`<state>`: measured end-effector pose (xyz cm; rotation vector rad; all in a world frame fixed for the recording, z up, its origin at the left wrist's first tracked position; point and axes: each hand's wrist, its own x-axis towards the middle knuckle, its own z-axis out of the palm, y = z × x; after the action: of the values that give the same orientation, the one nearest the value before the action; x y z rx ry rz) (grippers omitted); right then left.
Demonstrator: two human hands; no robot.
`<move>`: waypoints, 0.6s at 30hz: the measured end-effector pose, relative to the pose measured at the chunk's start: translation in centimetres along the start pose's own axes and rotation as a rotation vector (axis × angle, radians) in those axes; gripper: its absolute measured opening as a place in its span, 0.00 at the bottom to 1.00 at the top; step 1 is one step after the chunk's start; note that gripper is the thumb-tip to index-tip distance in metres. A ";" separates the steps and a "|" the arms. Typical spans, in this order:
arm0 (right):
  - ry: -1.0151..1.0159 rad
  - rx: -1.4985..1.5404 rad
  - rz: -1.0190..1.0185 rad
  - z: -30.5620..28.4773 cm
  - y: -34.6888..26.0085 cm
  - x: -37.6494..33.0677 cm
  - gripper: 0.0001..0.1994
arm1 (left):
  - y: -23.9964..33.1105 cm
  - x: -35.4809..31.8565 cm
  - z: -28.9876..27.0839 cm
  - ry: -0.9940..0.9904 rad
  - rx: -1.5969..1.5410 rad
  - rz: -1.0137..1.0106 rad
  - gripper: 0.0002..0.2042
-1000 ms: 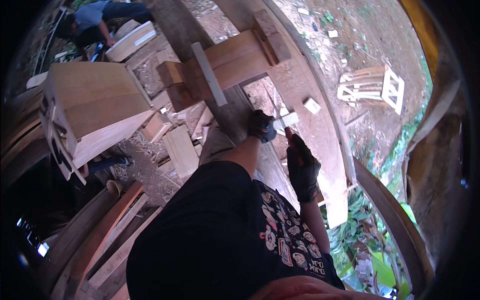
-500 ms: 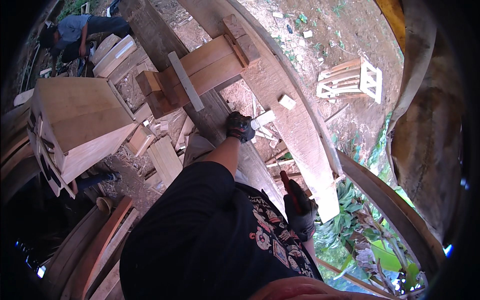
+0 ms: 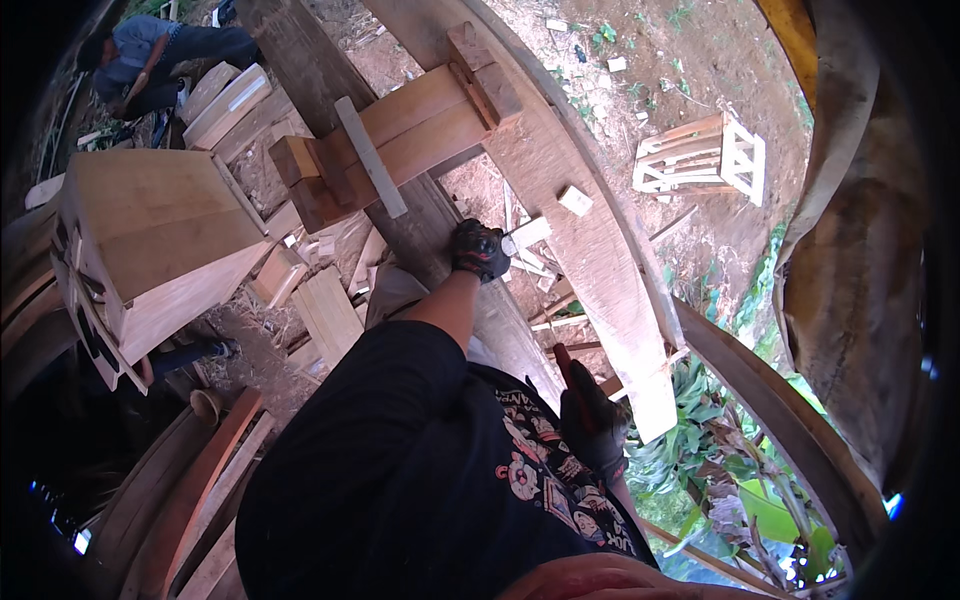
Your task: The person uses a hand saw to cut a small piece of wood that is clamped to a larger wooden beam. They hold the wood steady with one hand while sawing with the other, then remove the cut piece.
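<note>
Near the middle of the view, the person's left hand point(image 3: 479, 249), in a dark glove, rests on a long dark timber beam point(image 3: 420, 215) that runs diagonally from the top of the frame down toward the person's body. Its fingers are curled shut, and a small pale piece of wood point(image 3: 527, 234) shows just beside them at the knuckles; whether the hand actually grips it cannot be told from this angle. The right hand point(image 3: 594, 424), also gloved in black, hangs lower and closer to the body, its fingers closed around a red-tipped tool handle point(image 3: 562, 356) that sticks up out of the fist. Beside this hand runs a broad pale plank point(image 3: 590, 250), curving with the lens, with a small wooden block point(image 3: 574, 200) lying on it. Higher up, a joined assembly of reddish wooden boards point(image 3: 400, 135) lies across the beam, and a grey flat bar point(image 3: 370, 157) is laid over it. To the left stands a large pale wooden box-like piece point(image 3: 150, 240) with slanted faces, and loose offcuts point(image 3: 325, 310) are scattered near its foot. On the bare dirt ground point(image 3: 690, 60) to the right lies a small slatted wooden stool frame point(image 3: 700, 158) on its side. Another person in a blue top point(image 3: 150, 55) crouches at the upper left, well apart. Green leaves point(image 3: 720, 450) show at the lower right.
</note>
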<state>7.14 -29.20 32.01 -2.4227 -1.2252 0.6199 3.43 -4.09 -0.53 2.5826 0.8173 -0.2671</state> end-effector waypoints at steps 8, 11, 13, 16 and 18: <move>0.002 0.200 -0.041 16.5 5.9 14.1 0.27 | 0.6 -0.1 -0.6 -0.020 0.094 0.036 0.14; -0.094 0.170 0.016 17.5 3.8 18.2 0.25 | -3.2 0.1 5.9 0.061 0.209 0.062 0.12; -0.101 0.212 0.020 18.6 4.4 17.5 0.24 | -2.9 0.1 6.6 0.009 0.250 0.046 0.11; -0.020 0.257 -0.015 18.6 6.4 18.4 0.23 | -2.3 0.7 4.1 -0.077 0.218 0.028 0.13; -0.073 0.158 0.046 16.1 7.0 18.8 0.25 | -2.7 1.9 7.2 -0.094 0.214 0.168 0.27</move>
<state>13.20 -15.88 10.85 -2.3206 -1.1064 0.7942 3.00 -4.35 -8.43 2.7930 0.5605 -0.4428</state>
